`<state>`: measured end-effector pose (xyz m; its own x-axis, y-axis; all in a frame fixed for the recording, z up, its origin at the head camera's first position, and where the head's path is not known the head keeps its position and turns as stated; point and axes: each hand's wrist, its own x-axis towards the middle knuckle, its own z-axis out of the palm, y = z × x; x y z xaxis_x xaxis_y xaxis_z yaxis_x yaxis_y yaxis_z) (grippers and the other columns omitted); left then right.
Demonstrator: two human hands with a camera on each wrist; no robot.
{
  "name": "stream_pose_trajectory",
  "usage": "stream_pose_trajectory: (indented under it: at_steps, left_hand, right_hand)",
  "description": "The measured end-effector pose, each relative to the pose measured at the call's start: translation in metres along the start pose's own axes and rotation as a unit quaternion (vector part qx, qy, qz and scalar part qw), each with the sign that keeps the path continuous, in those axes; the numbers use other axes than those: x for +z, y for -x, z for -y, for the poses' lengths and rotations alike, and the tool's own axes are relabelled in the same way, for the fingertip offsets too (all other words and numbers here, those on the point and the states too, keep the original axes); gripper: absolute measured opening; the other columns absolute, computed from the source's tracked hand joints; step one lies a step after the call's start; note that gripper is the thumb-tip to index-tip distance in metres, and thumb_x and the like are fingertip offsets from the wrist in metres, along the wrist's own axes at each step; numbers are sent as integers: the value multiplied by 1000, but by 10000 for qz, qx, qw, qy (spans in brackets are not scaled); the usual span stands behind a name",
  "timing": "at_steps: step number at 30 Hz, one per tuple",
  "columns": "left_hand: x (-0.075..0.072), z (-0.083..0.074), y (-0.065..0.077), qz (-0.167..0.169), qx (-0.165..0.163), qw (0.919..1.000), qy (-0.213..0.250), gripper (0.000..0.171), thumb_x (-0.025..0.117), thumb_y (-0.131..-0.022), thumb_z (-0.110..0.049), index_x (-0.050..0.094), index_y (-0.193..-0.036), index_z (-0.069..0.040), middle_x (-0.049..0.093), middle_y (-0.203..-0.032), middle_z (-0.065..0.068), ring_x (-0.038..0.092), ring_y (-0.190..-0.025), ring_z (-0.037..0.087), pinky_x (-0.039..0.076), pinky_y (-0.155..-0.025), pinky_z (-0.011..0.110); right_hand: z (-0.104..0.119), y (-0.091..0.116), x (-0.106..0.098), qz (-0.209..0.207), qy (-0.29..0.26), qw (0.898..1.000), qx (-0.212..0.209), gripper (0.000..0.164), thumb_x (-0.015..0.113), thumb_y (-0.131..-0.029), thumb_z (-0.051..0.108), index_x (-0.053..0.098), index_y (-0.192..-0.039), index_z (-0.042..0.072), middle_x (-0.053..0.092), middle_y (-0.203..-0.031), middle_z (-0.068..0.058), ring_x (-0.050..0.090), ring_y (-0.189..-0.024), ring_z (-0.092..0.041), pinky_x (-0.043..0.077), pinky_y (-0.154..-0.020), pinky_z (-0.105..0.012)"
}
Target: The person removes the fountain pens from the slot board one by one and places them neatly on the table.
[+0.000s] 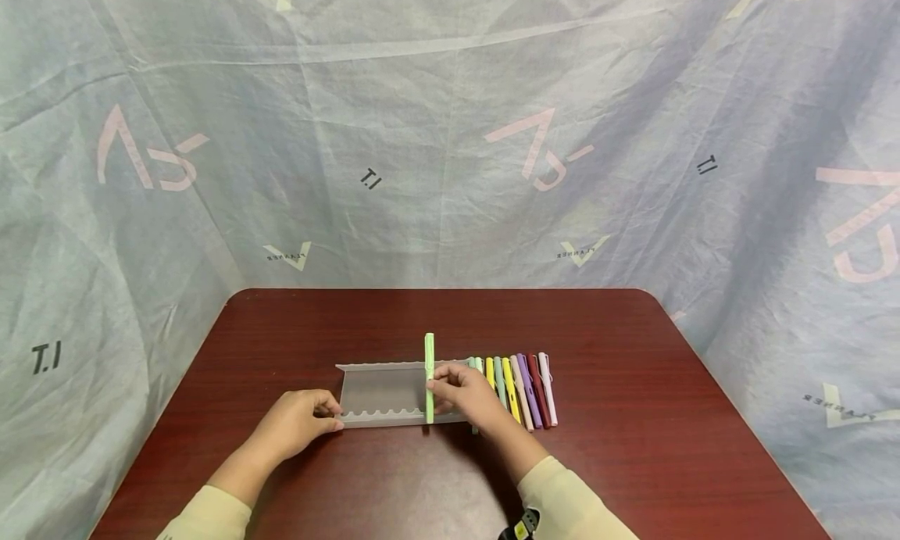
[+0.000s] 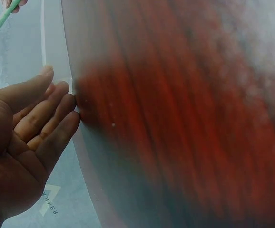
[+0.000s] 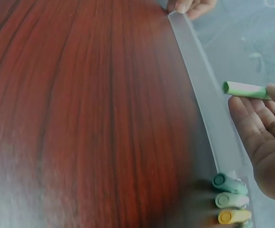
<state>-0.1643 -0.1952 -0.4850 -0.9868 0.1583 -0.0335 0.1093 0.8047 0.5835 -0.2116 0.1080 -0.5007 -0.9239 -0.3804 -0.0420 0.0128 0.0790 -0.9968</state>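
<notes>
A translucent plastic pen tray (image 1: 383,390) with scalloped edges lies across the table. At its left end, my left hand (image 1: 298,421) holds the near corner between thumb and fingers; the right wrist view also shows these fingertips (image 3: 187,6) there. Above the tray's middle, my right hand (image 1: 467,395) pinches a light green pen (image 1: 430,352) between thumb and fingers. In the right wrist view the pen (image 3: 244,90) points one end toward the tray's near edge. Several pens lie side by side at the tray's right, including a teal pen (image 3: 230,183) and a yellow pen (image 3: 235,217).
Farther right in the row are a purple pen (image 1: 529,393), a dark red pen (image 1: 540,391) and a pale lilac pen (image 1: 548,390). The dark red wooden table (image 1: 633,462) is backed by printed grey cloth (image 1: 436,134) on three sides.
</notes>
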Motion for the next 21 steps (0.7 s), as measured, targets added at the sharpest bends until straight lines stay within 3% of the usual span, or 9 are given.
stream_pose_trajectory:
  at_steps: [21]
  left_hand:
    - [0,1,0,7,5,10000,22,14,81,-80,-21,69,-83,-25,68,-83,-13,63,-82,7,52,-79,35]
  right_hand:
    - [-1,14,-32,-326,121,9994,-16,23,66,-93,10,59,-105,-8,63,-90,-12,66,-74,-19,59,-71,-44]
